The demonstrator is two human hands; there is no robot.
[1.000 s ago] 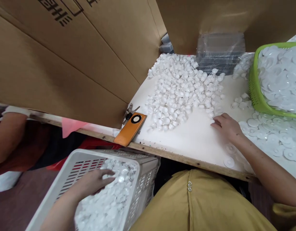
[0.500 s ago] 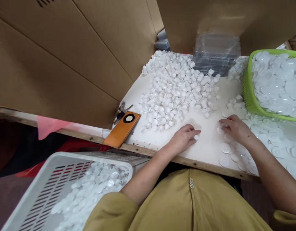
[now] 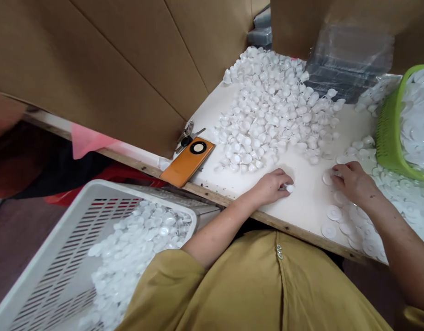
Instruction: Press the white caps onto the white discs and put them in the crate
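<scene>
My left hand [image 3: 274, 187] is closed over the white tabletop, pinching a small white plastic cap [image 3: 289, 188] between thumb and fingers. To its right, my right hand [image 3: 355, 182] grips the edge of a flat white plastic disc [image 3: 327, 178]. Beyond my left hand spreads a large heap of small white caps [image 3: 263, 115], some with loops. More flat white discs [image 3: 334, 212] lie scattered below and beside my right hand.
A green basket [image 3: 387, 133] full of white discs stands at the right. An orange phone [image 3: 184, 165] and keys [image 3: 187, 138] lie by the table edge. A grey-white crate [image 3: 60, 257] of white pieces sits lower left. Cardboard [image 3: 129, 59] and clear plastic boxes [image 3: 350, 59] stand behind.
The view has shifted, so the table contents sit differently in the picture. My left fingers have curled more around the small cap; my right hand still grips a disc.
</scene>
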